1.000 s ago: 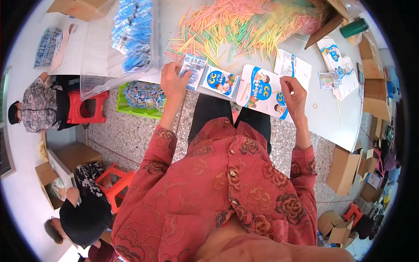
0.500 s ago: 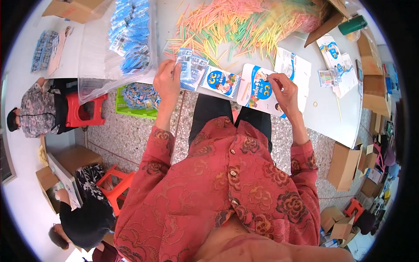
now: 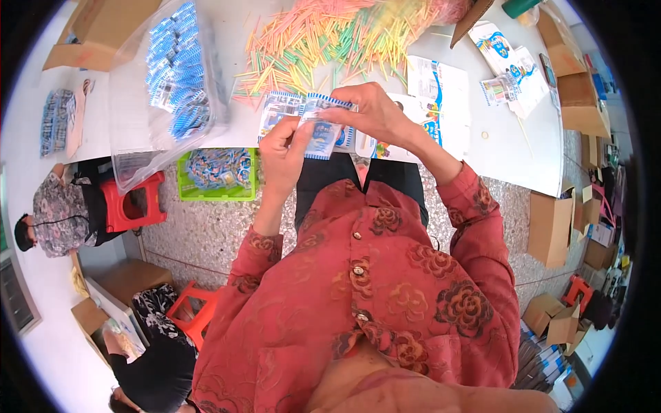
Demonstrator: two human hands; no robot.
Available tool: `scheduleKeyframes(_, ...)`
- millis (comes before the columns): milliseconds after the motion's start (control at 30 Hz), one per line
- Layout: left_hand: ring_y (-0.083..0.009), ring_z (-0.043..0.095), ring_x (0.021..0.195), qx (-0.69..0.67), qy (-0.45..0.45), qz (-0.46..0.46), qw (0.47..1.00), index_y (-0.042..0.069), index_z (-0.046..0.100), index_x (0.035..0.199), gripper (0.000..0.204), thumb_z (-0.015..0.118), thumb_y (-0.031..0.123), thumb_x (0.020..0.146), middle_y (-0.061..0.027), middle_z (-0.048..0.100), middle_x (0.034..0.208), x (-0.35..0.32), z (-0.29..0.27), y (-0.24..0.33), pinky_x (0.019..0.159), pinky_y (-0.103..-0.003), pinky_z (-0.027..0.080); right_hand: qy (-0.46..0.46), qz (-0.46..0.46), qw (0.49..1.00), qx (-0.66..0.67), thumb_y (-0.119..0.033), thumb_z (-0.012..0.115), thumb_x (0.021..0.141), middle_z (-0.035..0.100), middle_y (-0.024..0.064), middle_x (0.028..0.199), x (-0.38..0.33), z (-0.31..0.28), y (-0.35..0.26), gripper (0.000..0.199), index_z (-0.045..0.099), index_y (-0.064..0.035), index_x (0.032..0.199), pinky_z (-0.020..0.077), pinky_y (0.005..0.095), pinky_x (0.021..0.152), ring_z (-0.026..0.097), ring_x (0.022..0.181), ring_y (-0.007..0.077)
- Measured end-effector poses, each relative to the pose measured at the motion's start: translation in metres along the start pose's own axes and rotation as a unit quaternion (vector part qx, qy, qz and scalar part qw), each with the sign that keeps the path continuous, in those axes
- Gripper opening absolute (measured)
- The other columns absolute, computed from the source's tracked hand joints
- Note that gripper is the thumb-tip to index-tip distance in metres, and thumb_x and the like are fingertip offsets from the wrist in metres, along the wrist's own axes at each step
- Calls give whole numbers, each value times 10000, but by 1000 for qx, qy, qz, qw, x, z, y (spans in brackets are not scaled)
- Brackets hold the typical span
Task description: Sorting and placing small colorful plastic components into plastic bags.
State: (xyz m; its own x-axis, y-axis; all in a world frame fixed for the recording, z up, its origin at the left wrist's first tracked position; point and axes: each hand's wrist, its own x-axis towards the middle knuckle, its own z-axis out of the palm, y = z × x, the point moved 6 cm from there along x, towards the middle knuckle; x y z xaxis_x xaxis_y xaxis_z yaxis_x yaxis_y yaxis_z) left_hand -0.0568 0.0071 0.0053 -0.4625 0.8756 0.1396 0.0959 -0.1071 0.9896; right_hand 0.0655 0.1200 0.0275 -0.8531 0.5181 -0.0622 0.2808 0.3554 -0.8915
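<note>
My left hand (image 3: 282, 150) pinches the side of a small clear plastic packet (image 3: 321, 140) with blue striped ends. Over its top edge, my right hand (image 3: 373, 113) closes its fingers on the same packet. A similar packet (image 3: 281, 104) lies on the table just beyond my left hand. Part of a printed white-and-blue card (image 3: 427, 125) shows under and beside my right wrist. Beyond the hands spreads a loose heap of thin pink, yellow and green sticks (image 3: 330, 41).
A clear plastic tub (image 3: 219, 113) of blue-edged packets stands at the left. Below the table edge is a green crate (image 3: 219, 194) with more packets. Printed cards (image 3: 523, 76) lie at the right, near cardboard boxes (image 3: 578, 103). Two people sit at the far left near red stools (image 3: 141, 213).
My right hand has left the printed card and moved left to the packet. My left hand has brought the packet inward, and both hands now grip it.
</note>
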Motion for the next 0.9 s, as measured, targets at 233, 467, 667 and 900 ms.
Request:
scheduleKeyframes(233, -38, 460, 583, 118, -65, 6, 991, -18, 644, 797, 95, 701, 54, 777, 13, 575, 659, 0, 9, -1, 519, -217, 380, 67, -105, 990, -74, -263, 621, 834, 496, 175, 565, -11, -8, -15, 322, 540, 27, 719, 359, 398, 501, 496, 537, 343)
scheduleKeyframes(467, -19, 510, 608, -39, -65, -60, 995, 8, 625, 765, 101, 724, 8, 749, 18, 605, 694, -3, 17, -5, 524, -182, 395, 65, -134, 986, -79, -157, 667, 770, 597, 154, 782, -22, -12, -29, 221, 582, 21, 869, 435, 367, 618, 565, 696, 292)
scheduleKeyframes(667, -7, 488, 621, -126, -47, -52, 989, 35, 602, 741, 130, 719, -20, 747, 32, 589, 701, -4, 21, -13, 549, -171, 388, 173, -205, 960, -80, -49, 718, 713, 609, 104, 955, -38, -28, -53, 332, 607, -24, 1026, 477, 297, 676, 571, 741, 199)
scheduleKeyframes(900, -15, 487, 648, -141, -30, -29, 989, 48, 562, 704, 174, 709, -40, 737, 41, 571, 712, -2, 26, -12, 573, -177, 388, 155, -248, 941, -171, -39, 702, 719, 608, 86, 996, -51, -19, -63, 286, 613, -39, 991, 504, 316, 646, 614, 827, 233)
